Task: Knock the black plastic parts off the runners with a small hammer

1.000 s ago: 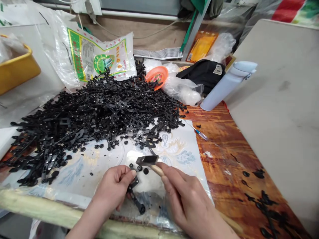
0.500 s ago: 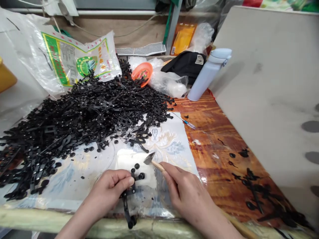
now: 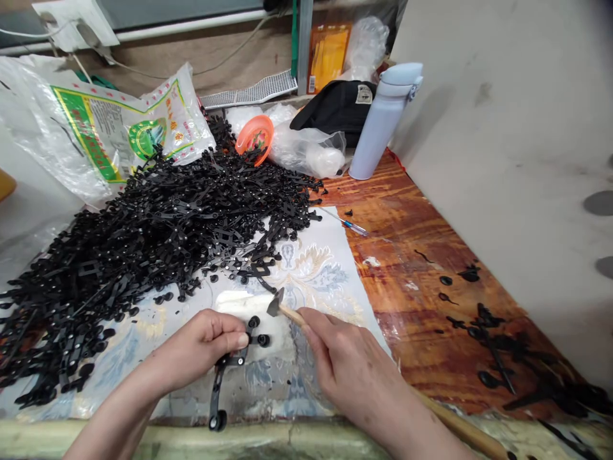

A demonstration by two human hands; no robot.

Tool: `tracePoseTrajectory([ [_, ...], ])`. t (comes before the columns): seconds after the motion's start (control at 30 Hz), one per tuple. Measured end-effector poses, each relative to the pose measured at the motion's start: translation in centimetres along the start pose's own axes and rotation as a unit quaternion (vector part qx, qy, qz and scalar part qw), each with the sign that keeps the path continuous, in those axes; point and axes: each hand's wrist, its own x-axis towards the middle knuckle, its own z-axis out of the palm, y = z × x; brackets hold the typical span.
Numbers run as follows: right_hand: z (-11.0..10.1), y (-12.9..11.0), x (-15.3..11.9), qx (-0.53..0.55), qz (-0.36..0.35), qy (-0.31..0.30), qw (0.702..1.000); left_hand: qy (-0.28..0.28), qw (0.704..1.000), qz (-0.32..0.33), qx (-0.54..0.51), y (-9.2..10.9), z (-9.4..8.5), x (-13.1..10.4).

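My left hand [image 3: 205, 345] pinches a jointed black plastic part [image 3: 230, 361] between thumb and fingers. The part has round knobs at its top and a long arm hanging down toward the table's front edge. In my right hand [image 3: 340, 351] is a small scraper [image 3: 291, 313] with a wooden handle and a dark pointed metal blade. Its blade tip is at the right end of a white, paste-like patch [image 3: 239, 301] on the cloth; I cannot tell if they touch. A large heap of similar black parts [image 3: 182, 211] lies beyond my left hand.
A patterned cloth [image 3: 330, 281] covers the middle of the wooden table [image 3: 402, 255]. On the right are a pen [image 3: 354, 227] and loose black pieces [image 3: 488, 345]. A pale blue bottle [image 3: 383, 121], an orange dish [image 3: 255, 137] and a printed plastic sack [image 3: 129, 124] stand behind.
The view has shifted, moving most things left and slightly up. The black part's hanging arm has swung leftward. Both hands keep their holds, with the scraper still near the white patch.
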Motion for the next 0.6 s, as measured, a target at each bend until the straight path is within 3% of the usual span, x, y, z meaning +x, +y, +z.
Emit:
tracePoseTrajectory([
  [0.6, -0.1, -0.1, 0.1, -0.006, 0.003, -0.01, 1.0, -0.046, 0.998, 0.033, 0.023, -0.1, -1.2, 1.0],
])
